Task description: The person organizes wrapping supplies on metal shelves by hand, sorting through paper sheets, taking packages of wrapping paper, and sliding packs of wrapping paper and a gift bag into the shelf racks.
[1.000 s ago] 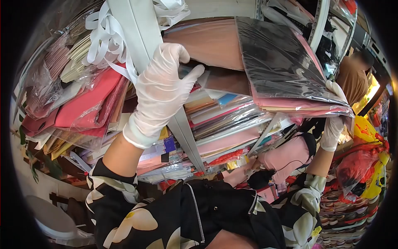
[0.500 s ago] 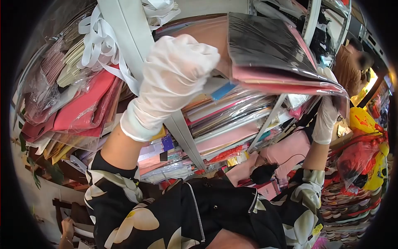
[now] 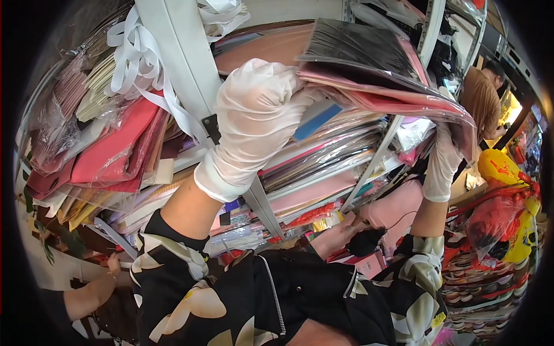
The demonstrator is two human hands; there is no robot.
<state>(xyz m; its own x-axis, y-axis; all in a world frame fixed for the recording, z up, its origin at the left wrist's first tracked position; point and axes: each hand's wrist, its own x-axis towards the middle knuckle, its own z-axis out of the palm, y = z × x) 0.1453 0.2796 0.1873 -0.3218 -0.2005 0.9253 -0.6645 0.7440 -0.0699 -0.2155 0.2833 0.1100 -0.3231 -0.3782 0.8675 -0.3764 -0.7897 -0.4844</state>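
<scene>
left hand (image 3: 254,118) curled, pinching left edge of the plastic-wrapped sheets (image 3: 366,52); right hand (image 3: 444,164) clasps their right end. sheets lie right of the white post (image 3: 179,55), near the shelved packets (image 3: 332,153). two-ended grip probably keeps the limp bundle from sagging.

A single head-worn camera is looking forward and down from above the chest. The wearer's patterned top (image 3: 196,305) is filling the bottom edge very close to the lens. The plastic-wrapped stack (image 3: 360,55) is sitting farther out, right of upper centre, and a co-worker (image 3: 480,101) is standing well beyond. The wide lens is curving its edges into black corners.
</scene>
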